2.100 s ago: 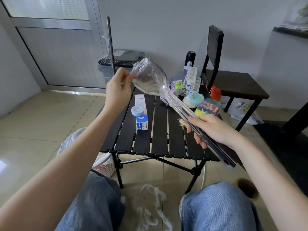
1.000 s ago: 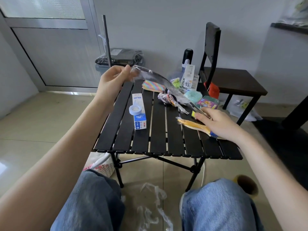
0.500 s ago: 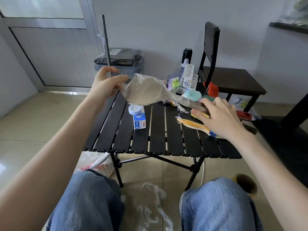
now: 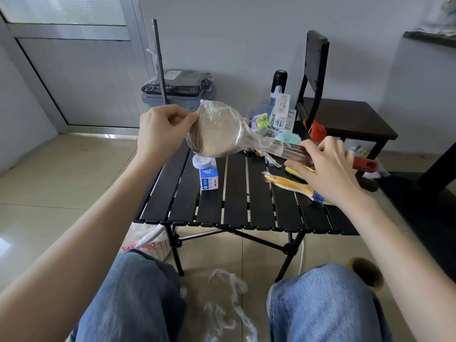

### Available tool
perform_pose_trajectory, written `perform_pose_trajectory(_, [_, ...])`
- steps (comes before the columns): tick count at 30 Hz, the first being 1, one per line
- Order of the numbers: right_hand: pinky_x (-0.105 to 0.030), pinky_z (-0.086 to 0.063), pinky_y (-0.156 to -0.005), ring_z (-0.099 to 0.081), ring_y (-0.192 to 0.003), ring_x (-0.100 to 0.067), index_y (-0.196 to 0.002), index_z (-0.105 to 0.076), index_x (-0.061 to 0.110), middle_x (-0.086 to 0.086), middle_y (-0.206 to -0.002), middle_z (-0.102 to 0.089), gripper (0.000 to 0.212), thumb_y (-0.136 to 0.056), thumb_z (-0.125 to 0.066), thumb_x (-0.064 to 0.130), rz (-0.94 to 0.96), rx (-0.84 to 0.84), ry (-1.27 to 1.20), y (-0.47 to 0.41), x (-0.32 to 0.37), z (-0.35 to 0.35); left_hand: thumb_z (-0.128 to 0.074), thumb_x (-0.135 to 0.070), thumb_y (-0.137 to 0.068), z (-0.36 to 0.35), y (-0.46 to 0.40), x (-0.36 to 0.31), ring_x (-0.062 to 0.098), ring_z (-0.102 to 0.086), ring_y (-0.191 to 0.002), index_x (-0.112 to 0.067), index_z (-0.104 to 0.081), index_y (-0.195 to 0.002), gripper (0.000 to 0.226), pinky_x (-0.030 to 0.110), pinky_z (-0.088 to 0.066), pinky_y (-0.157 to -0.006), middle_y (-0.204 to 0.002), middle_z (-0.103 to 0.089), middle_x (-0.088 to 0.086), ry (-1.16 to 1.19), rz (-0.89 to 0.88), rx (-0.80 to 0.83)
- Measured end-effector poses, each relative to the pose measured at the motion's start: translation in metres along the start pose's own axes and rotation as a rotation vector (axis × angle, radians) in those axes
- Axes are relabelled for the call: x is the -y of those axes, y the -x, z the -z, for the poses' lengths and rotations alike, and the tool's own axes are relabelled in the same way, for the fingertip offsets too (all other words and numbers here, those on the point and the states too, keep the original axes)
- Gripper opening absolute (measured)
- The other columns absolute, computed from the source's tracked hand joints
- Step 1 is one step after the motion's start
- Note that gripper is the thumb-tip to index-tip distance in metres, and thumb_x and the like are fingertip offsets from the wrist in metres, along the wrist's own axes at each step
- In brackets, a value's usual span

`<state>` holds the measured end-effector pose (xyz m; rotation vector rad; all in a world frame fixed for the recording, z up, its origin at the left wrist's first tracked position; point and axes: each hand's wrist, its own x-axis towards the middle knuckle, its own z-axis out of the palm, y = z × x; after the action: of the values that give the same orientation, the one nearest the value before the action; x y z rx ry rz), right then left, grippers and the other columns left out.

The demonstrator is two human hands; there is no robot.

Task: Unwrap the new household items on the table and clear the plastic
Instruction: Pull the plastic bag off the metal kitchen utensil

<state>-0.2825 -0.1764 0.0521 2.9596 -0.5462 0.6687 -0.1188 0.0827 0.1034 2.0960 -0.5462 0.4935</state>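
From the head camera we see a ladle [image 4: 217, 130] wrapped in clear plastic film [image 4: 265, 141], held in the air above the far half of the slatted table [image 4: 246, 208]. Our left hand [image 4: 161, 134] pinches the film at the bowl's left rim. Our right hand [image 4: 328, 169] curls around the handle, whose red end [image 4: 365, 164] juts past the table's right edge.

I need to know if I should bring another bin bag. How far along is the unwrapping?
Early to midway. Done: loose plastic already lies on the floor, not yet cleared. In hand: the left hand pinches the film over the ladle bowl while the right hand holds its handle; the film is still on. Left: the wrapped brush and the packets on the table.
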Motion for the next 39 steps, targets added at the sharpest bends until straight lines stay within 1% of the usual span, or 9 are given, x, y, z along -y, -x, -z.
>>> perform_pose_trajectory(6, [-0.039, -0.027, -0.078, -0.040, -0.092, -0.028, -0.121, -0.055, 0.018, -0.006, -0.093, -0.039, 0.078, -0.079, -0.023, 0.075, 0.056, -0.013, 0.040, 0.001, -0.005, 0.006, -0.067, -0.031, -0.086, 0.003, -0.006, 0.000, 0.007, -0.057, -0.086, -0.026, -0.065, -0.117, 0.032, 0.009, -0.038, -0.075, -0.109, -0.062, -0.005, -0.018, -0.244, 0.049])
perform_pose_trajectory(9, [-0.039, -0.027, -0.079, -0.040, -0.093, -0.028, -0.120, -0.057, 0.020, -0.005, -0.094, -0.040, 0.078, -0.079, -0.022, 0.076, 0.075, 0.010, 0.049, 0.004, -0.006, 0.003, -0.064, -0.017, -0.087, 0.004, -0.010, 0.004, 0.011, -0.055, -0.106, -0.021, -0.071, -0.109, 0.024, 0.023, -0.041, -0.092, -0.114, -0.064, -0.004, 0.012, -0.382, 0.252])
perform_pose_trajectory(12, [-0.040, -0.030, -0.081, -0.041, -0.093, -0.028, -0.122, -0.057, 0.019, -0.004, -0.094, -0.040, 0.077, -0.079, -0.025, 0.075, 0.064, 0.003, -0.009, 0.006, -0.005, 0.000, -0.044, 0.014, -0.082, 0.006, -0.004, 0.005, 0.002, -0.057, -0.110, -0.016, -0.069, -0.108, 0.047, 0.016, -0.044, -0.092, -0.117, -0.066, 0.002, 0.206, -0.284, 0.378])
perform_pose_trajectory(14, [-0.040, -0.029, -0.080, -0.041, -0.093, -0.027, -0.122, -0.057, 0.019, -0.004, -0.093, -0.039, 0.076, -0.079, -0.027, 0.075, 0.065, -0.007, -0.042, 0.007, -0.006, 0.000, -0.040, 0.018, -0.080, 0.009, -0.001, 0.005, -0.004, -0.057, -0.106, -0.018, -0.066, -0.111, 0.054, 0.012, -0.044, -0.089, -0.117, -0.066, 0.003, 0.273, -0.210, 0.355])
perform_pose_trajectory(17, [-0.039, -0.027, -0.079, -0.041, -0.092, -0.027, -0.120, -0.058, 0.019, -0.004, -0.093, -0.040, 0.075, -0.079, -0.029, 0.075, 0.088, -0.009, -0.043, 0.006, -0.007, 0.000, -0.059, 0.002, -0.088, 0.008, 0.000, 0.008, 0.005, -0.059, -0.101, -0.018, -0.068, -0.112, 0.032, 0.014, -0.047, -0.082, -0.114, -0.065, 0.002, 0.256, -0.226, 0.352])
perform_pose_trajectory(21, [-0.036, -0.024, -0.078, -0.039, -0.093, -0.025, -0.119, -0.058, 0.021, -0.002, -0.093, -0.039, 0.075, -0.077, -0.027, 0.076, 0.101, 0.011, -0.033, 0.006, -0.007, -0.001, -0.070, -0.009, -0.084, 0.003, -0.001, 0.012, 0.005, -0.060, -0.095, -0.025, -0.072, -0.093, 0.017, 0.014, -0.045, -0.073, -0.100, -0.067, -0.004, 0.251, -0.260, 0.305])
perform_pose_trajectory(28, [-0.038, -0.027, -0.086, -0.040, -0.102, -0.026, -0.125, -0.054, 0.025, 0.001, -0.098, -0.039, 0.080, -0.076, -0.026, 0.082, 0.095, 0.099, -0.121, 0.007, -0.010, -0.007, -0.063, -0.018, -0.082, 0.001, 0.000, 0.010, 0.000, -0.062, -0.072, -0.022, -0.068, -0.084, 0.007, 0.020, -0.051, -0.081, -0.077, -0.066, -0.028, 0.240, -0.253, 0.211])
perform_pose_trajectory(33, [-0.038, -0.026, -0.088, -0.039, -0.104, -0.023, -0.128, -0.053, 0.026, 0.003, -0.098, -0.039, 0.081, -0.077, -0.025, 0.081, 0.110, 0.130, -0.186, 0.006, -0.008, -0.008, -0.058, -0.016, -0.087, -0.005, 0.003, 0.006, 0.032, -0.058, -0.070, -0.023, -0.062, -0.085, 0.009, 0.023, -0.045, -0.066, -0.078, -0.064, -0.011, 0.229, -0.208, 0.107])
perform_pose_trajectory(39, [-0.042, -0.030, -0.090, -0.042, -0.103, -0.026, -0.129, -0.054, 0.025, 0.003, -0.096, -0.039, 0.083, -0.078, -0.024, 0.082, 0.120, 0.115, -0.164, 0.005, -0.008, -0.006, -0.058, -0.016, -0.088, -0.007, 0.003, 0.008, 0.008, -0.053, -0.065, -0.029, -0.059, -0.079, 0.016, 0.017, -0.042, -0.066, -0.078, -0.063, -0.011, 0.234, -0.116, 0.105])
